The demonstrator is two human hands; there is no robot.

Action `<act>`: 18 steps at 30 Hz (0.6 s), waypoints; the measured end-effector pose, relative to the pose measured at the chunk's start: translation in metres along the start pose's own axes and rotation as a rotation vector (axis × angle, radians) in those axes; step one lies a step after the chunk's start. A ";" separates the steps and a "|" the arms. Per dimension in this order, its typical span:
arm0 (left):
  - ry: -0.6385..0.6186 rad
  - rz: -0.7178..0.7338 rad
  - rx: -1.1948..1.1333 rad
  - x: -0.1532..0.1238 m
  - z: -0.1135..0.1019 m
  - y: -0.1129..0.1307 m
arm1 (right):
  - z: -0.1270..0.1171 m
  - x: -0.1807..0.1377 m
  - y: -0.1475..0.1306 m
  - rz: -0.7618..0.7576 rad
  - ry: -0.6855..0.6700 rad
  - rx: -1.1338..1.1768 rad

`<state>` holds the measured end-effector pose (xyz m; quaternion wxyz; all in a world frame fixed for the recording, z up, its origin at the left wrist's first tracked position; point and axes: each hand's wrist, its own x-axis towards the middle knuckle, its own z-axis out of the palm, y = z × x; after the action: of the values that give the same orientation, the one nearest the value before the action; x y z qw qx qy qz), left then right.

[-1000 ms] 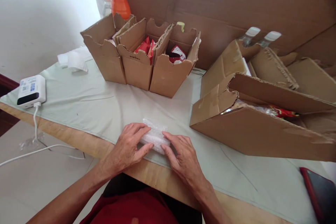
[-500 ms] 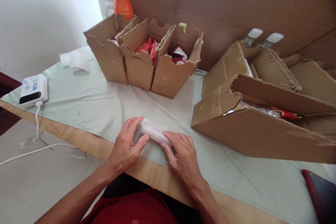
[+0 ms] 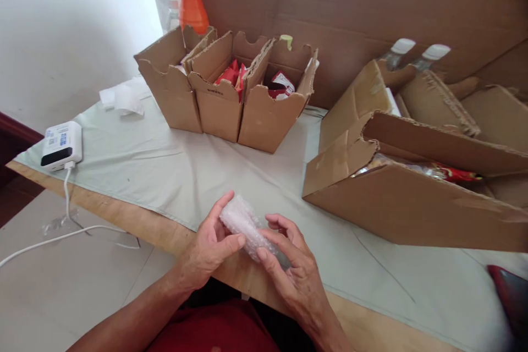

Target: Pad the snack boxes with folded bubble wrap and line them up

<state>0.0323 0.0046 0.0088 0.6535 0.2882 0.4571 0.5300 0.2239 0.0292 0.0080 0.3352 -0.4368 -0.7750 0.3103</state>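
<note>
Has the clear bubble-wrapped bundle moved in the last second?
Yes. The clear bubble-wrapped bundle lay flat on the pale green tablecloth; now both hands hold it raised and tilted near the wooden table edge.

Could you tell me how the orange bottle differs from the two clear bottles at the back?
The orange bottle is orange, cap included; the clear bottles are see-through with white caps. The orange bottle stands behind the left cartons, most of its body showing; the clear bottles sit on the right behind a larger carton, only their tops visible. All stand upright against the cardboard backdrop.
</note>
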 end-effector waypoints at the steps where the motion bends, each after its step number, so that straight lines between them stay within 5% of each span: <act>1: 0.000 -0.008 0.000 0.000 0.001 -0.002 | -0.001 -0.004 0.001 0.054 -0.006 0.046; 8: 0.016 -0.054 0.193 -0.002 0.016 -0.010 | -0.017 -0.025 0.002 0.422 -0.125 0.571; 14: -0.125 -0.039 0.396 0.003 0.034 -0.014 | -0.052 -0.033 0.001 0.376 -0.044 0.475; 18: -0.300 0.266 0.540 0.018 0.036 0.001 | -0.097 -0.037 -0.002 0.202 0.050 0.242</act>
<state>0.0649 0.0258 0.0191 0.5384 0.5831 0.4382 0.4221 0.3142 0.0140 0.0571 0.3717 -0.4767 -0.6753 0.4226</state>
